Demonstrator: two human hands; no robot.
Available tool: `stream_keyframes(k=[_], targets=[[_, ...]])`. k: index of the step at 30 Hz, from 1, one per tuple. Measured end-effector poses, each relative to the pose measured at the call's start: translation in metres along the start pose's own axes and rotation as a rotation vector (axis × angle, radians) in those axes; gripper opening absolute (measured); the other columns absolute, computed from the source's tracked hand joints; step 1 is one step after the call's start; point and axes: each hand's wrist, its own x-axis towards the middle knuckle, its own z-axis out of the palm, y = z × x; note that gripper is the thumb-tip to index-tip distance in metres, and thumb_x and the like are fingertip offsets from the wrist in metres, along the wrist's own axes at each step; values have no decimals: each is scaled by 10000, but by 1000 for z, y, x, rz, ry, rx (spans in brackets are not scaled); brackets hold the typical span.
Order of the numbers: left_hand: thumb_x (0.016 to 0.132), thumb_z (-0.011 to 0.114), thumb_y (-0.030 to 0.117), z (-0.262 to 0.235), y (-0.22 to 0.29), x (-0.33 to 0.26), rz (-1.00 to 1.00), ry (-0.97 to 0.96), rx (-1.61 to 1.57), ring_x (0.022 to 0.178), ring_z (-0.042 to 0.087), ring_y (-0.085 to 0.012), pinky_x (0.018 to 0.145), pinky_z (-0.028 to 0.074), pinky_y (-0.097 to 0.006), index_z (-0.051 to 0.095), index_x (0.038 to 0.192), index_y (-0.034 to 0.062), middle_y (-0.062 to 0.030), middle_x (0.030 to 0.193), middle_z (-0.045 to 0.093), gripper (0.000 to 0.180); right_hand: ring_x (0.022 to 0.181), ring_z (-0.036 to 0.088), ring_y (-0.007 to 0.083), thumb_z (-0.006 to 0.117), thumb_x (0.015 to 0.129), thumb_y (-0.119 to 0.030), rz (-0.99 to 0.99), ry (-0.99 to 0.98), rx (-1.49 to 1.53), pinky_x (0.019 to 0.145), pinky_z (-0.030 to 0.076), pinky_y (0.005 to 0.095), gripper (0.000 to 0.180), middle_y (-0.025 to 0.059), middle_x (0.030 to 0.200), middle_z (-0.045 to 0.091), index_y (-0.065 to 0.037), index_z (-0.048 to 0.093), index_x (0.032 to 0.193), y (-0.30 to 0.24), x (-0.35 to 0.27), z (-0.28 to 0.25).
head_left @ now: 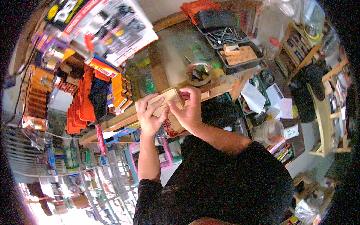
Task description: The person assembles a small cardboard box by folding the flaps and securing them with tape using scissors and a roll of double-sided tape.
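Both my hands hold a small, tan, box-shaped piece (171, 94) in front of my chest, by the bench's near edge. It looks like cardboard or pale wood; I cannot tell which. My left hand (148, 117) grips its left side with bent fingers across the face. On the other side, my right hand (191, 112) pinches the right edge, its thumb and fingertips close to those of the left. Below the hands, a red patterned item (172, 127) shows partly behind the right wrist.
Across the bench (176, 41) are a tape roll (198, 73), a black case of metal bits (227, 36) and a black tray (245, 65). Orange bins (85, 95) and small orange boxes (120, 90) line the left. A clear tub (268, 132) stands at the right.
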Motion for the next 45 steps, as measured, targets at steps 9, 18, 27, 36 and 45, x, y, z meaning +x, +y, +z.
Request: stream_keyframes(k=[9, 18, 27, 36, 45], targets=[[602, 779, 172, -3, 2, -1, 6, 18, 16, 935, 523, -270, 812, 429, -373, 691, 980, 174, -50, 1087, 600, 388, 980, 492, 208, 714, 770, -91, -10, -86, 2, 806, 459, 326, 456, 115, 1037, 445, -15, 430, 1119, 15, -3, -4], [676, 725, 377, -15, 2, 10, 16, -92, 94, 1021, 516, -284, 858, 409, -403, 677, 1031, 185, -40, 1138, 575, 406, 882, 590, 160, 641, 828, -29, 172, -162, 337, 761, 511, 261, 235, 93, 1002, 496, 2, 505, 1017, 17, -15, -41], [685, 713, 448, -29, -2, 19, 23, -235, 214, 1087, 500, -287, 892, 412, -426, 639, 1162, 238, -57, 1214, 535, 527, 843, 589, 152, 610, 859, -49, 148, -213, 150, 700, 502, 262, 108, 73, 947, 527, -3, 541, 928, 25, -20, -74], [702, 710, 329, -36, -1, 28, -27, -373, 98, 1096, 501, -306, 925, 424, -416, 574, 1250, 224, -105, 1206, 528, 574, 865, 573, 131, 626, 849, -61, 232, -313, 43, 703, 487, 263, 136, 66, 960, 538, -9, 548, 948, 30, -31, -89], [680, 723, 274, -35, -19, 27, 43, -382, 14, 1066, 503, -332, 948, 414, -403, 511, 1310, 169, -153, 1182, 533, 673, 1094, 507, 309, 754, 703, -138, -376, -478, -241, 918, 446, 368, 662, 146, 1199, 487, -58, 441, 1282, -7, 22, -79]])
